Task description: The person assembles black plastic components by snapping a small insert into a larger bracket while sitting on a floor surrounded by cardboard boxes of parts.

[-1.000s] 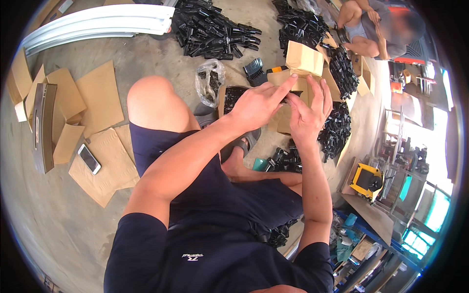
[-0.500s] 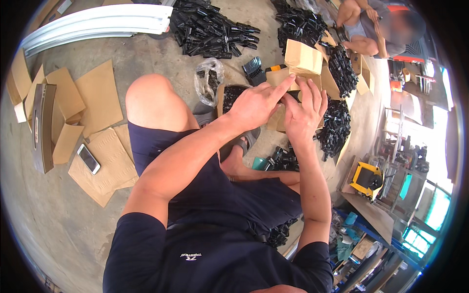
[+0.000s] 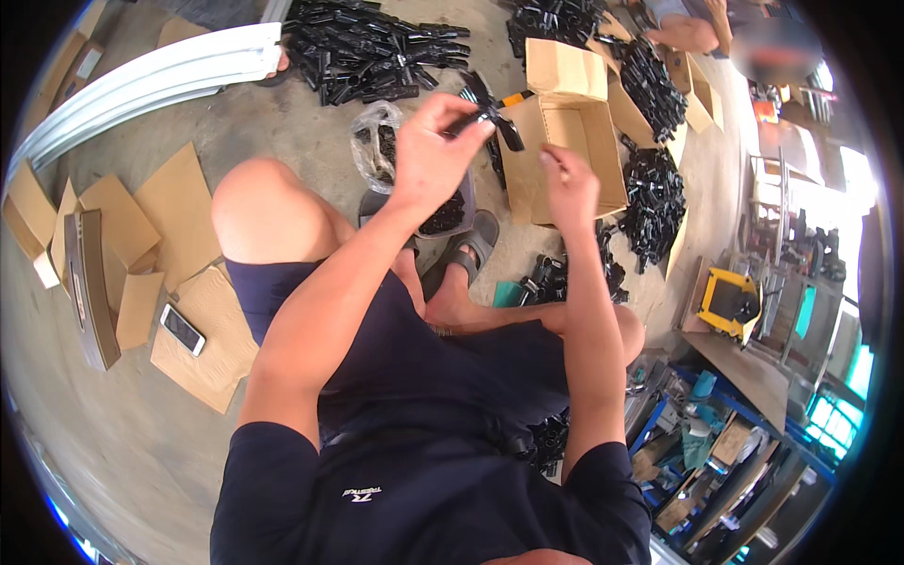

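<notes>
My left hand (image 3: 431,160) is raised above the floor, left of an open cardboard box (image 3: 595,137). Its thumb and fingers pinch a black plastic part (image 3: 507,130), which juts out toward the box. Over the box's near part is my right hand (image 3: 572,188), its fingers closed; whatever they may hold is too small to make out. A tool with an orange-and-black handle (image 3: 513,100) lies beyond the held part, partly covered. Below my left hand stands a container of small dark pieces (image 3: 443,218), beside a clear plastic bag (image 3: 375,146) with more dark pieces.
Heaps of black plastic parts lie at the far left (image 3: 363,56) and beside the box (image 3: 654,202). Flattened cardboard (image 3: 202,325) with a phone (image 3: 183,330) is on the left. A long white panel (image 3: 160,75) extends behind. Another person (image 3: 687,33) sits far right, near cluttered shelves.
My hands, together in front of the box before, have come apart. The left has moved left with the black plastic part; the right has closed. The view has shifted, and more of the box shows.
</notes>
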{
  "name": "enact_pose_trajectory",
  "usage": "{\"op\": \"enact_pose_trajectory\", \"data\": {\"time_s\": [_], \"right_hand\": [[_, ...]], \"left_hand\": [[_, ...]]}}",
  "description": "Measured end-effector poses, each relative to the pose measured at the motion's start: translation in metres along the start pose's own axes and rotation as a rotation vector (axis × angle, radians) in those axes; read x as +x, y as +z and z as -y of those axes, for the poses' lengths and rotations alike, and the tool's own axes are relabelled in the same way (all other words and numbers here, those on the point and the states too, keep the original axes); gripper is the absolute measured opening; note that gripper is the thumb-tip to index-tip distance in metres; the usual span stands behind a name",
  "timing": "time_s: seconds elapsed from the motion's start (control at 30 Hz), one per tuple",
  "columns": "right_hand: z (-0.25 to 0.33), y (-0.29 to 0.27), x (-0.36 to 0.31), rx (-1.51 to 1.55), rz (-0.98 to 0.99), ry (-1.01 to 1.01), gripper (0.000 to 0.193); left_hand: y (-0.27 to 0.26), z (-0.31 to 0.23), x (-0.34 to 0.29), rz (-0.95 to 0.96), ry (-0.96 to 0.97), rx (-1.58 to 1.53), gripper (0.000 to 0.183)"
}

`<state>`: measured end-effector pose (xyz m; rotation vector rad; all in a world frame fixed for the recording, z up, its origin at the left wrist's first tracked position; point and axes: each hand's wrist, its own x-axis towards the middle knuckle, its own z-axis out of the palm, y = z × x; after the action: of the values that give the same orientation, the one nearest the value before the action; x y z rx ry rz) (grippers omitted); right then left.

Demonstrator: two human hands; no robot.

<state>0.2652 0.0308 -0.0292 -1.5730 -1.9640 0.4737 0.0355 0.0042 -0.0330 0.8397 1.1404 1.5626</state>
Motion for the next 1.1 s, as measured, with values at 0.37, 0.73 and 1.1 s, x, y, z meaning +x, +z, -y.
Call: {"op": "enact_pose_trajectory", "data": {"time_s": [0.37,0.73,1.1], "right_hand": [[-0.045,0.122,-0.076,-0.021,0.226,0.097,0.016],[-0.033,0.176,-0.086,-0.258,0.582,-0.024,0.019],[0.096,0.049,0.051,0.527,-0.177,-0.076,0.033]], "left_hand": [[-0.03,0.016,0.034,-0.116,-0.244,-0.429,0.022],[-0.032,0.022,0.052,-0.096,-0.367,-0.649,0.018],[-0.033,0.014,0.051,0.044,-0.425,-0.725,0.013]]}}
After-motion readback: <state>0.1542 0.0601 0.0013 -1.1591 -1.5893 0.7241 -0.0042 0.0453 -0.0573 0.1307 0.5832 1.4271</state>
